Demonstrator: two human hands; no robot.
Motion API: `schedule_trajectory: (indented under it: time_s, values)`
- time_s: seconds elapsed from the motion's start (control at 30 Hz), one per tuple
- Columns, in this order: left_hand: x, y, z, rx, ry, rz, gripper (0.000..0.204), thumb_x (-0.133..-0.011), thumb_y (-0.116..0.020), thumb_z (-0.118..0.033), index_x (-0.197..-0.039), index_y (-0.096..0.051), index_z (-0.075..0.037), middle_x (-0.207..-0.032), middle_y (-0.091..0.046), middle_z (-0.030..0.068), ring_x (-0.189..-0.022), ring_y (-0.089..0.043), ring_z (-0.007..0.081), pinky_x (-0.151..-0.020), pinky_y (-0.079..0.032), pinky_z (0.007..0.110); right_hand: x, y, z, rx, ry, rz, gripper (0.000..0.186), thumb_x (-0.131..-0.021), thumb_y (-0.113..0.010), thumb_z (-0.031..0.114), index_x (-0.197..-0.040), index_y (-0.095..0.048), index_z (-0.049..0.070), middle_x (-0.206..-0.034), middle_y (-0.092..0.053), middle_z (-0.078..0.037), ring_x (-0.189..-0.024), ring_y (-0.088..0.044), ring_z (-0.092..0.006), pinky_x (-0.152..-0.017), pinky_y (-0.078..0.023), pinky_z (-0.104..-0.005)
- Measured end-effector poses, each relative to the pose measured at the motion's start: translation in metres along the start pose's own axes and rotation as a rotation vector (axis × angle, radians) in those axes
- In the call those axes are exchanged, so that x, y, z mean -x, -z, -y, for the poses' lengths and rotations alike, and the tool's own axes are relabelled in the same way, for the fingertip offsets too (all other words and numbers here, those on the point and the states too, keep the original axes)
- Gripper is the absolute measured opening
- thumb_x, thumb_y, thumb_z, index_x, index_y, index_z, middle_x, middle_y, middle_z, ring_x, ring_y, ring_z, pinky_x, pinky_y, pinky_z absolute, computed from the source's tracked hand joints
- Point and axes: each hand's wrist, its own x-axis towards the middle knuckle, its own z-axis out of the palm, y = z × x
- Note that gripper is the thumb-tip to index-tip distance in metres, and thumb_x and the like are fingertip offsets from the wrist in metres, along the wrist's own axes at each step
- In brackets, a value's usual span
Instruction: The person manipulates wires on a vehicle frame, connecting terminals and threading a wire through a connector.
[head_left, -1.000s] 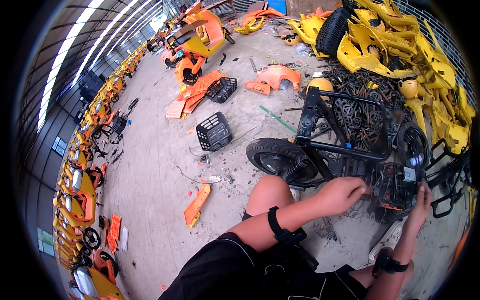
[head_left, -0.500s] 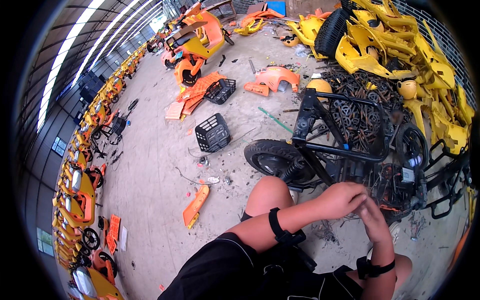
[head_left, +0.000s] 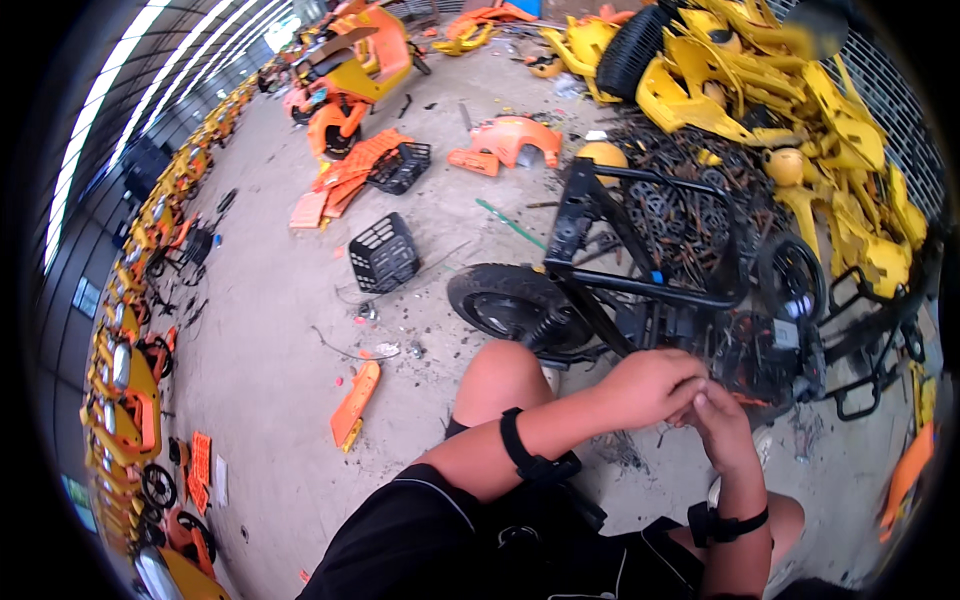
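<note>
Here, the left hand (head_left: 648,385) curled closed against the right hand (head_left: 722,425), contents unclear, black bike frame (head_left: 640,285) at twelve o'clock

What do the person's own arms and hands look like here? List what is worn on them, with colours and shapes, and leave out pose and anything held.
Both forearms are bare, with no sleeves and no gloves. The left hand and right hand are uncovered. Each forearm carries a black strap: the left band sits mid-forearm with a buckle-like piece, and the right band wraps near the wrist.
</note>
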Motion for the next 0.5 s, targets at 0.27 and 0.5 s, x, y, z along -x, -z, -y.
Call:
schedule_trajectory:
  time_s: [0.27,0.5]
  values:
    - [-0.008,-0.007,-0.01,-0.016,0.195,-0.012,0.01,-0.089,-0.067,-0.01,-0.093,-0.07,-0.001,-0.083,-0.068,0.0117,-0.076,-0.066,0.0224,-0.068,-0.052,0.032,0.003,0.02,0.021,0.093,-0.055,0.023,0.028,-0.103,-0.05,0.027,-0.117,-0.062,0.007,-0.07,-0.06,0.001,-0.06,-0.051,-0.0059,-0.054,-0.038,-0.0218]
    - [-0.013,-0.005,-0.013,0.018,0.207,0.041,0.011,-0.092,-0.065,-0.009,-0.097,-0.068,0.0,-0.085,-0.068,0.0107,-0.078,-0.064,0.0168,-0.071,-0.05,0.029,0.01,0.024,0.04,0.145,-0.041,-0.104,0.024,-0.098,-0.062,0.03,-0.1,-0.067,0.006,-0.065,-0.049,0.006,-0.055,-0.043,-0.0047,-0.052,-0.036,-0.0227]
